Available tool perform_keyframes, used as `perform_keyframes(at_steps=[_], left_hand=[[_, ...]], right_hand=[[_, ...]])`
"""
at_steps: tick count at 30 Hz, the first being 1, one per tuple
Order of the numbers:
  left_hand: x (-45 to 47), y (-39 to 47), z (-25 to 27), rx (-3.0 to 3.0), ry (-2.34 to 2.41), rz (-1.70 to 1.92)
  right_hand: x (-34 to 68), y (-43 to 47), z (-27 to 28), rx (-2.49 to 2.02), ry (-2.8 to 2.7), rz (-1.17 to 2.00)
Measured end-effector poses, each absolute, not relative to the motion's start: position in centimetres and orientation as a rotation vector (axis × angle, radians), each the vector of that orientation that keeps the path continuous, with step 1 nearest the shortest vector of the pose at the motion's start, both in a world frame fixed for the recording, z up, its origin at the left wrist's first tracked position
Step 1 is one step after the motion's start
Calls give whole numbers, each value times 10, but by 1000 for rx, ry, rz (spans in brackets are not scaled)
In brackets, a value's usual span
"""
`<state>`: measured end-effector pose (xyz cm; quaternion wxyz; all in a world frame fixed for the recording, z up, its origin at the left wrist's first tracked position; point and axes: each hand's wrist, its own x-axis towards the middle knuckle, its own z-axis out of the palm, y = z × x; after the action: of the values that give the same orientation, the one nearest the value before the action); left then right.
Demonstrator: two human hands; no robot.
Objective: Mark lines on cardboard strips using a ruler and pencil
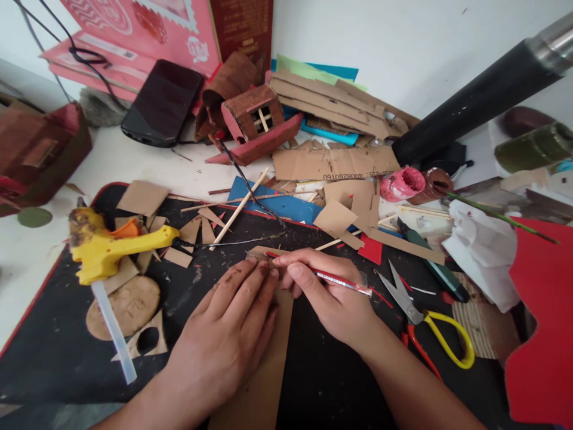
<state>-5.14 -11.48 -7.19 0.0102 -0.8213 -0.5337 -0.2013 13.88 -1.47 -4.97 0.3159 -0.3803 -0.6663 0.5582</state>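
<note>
A thin red pen [342, 282] with white print on its barrel is pinched in my right hand [333, 298], its tip beside the fingertips of my other hand. My left hand [233, 319] lies flat with its fingers stretched out on a long strip of brown cardboard [264, 385]. Reddish-brown smears mark its fingers. The strip runs toward me over a black mat [326, 382]. Both hands nearly meet at the strip's far end, where my fingers hide part of it. Whether a small piece lies under the left fingertips I cannot make out.
At left, a yellow glue gun [120, 242] with a clear glue stick rests by cardboard scraps. Scissors [425, 322] lie spread at right beside a green utility knife [434, 263]. Behind are a phone [163, 101], a cardboard boat model [257, 122] and stacked cardboard [331, 98].
</note>
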Motion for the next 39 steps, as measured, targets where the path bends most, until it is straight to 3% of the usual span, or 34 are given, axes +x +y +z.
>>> perform_keyframes(at_steps=[39], left_hand=[[-51,-114,-71,-2541,-1671,-639]], right_hand=[[139,-14,-52,-961,-1734,1450]])
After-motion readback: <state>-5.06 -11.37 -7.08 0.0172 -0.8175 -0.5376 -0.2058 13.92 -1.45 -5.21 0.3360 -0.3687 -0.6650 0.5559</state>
